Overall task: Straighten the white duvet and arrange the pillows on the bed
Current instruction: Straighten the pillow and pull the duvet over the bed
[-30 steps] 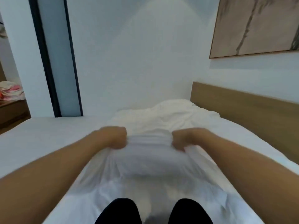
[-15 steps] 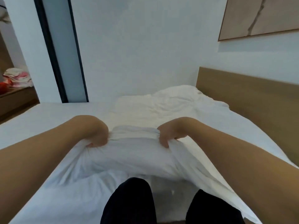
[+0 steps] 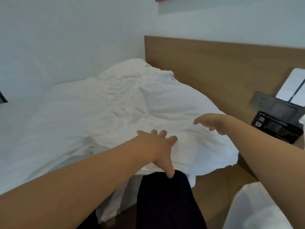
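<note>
The white duvet [image 3: 102, 116] lies rumpled across the bed, its near edge hanging over the mattress corner. My left hand [image 3: 156, 146] lies flat on that near edge with fingers spread, thumb pointing down over the side. My right hand [image 3: 212, 122] hovers just above the duvet further right, fingers loosely spread and holding nothing. A bunched white mound, perhaps a pillow [image 3: 135, 71], sits at the far corner by the wooden headboard [image 3: 214, 63]; I cannot tell it from the duvet.
My dark trouser legs [image 3: 166, 204] stand against the bed's side. A bedside surface at right holds a dark device with a black card [image 3: 277, 128]. Something white [image 3: 257, 210] sits at the lower right. White walls close in the bed's far side.
Both hands have let go of the bunched duvet edge and opened. The view has swung right towards the headboard, and the duvet now lies down on the bed.
</note>
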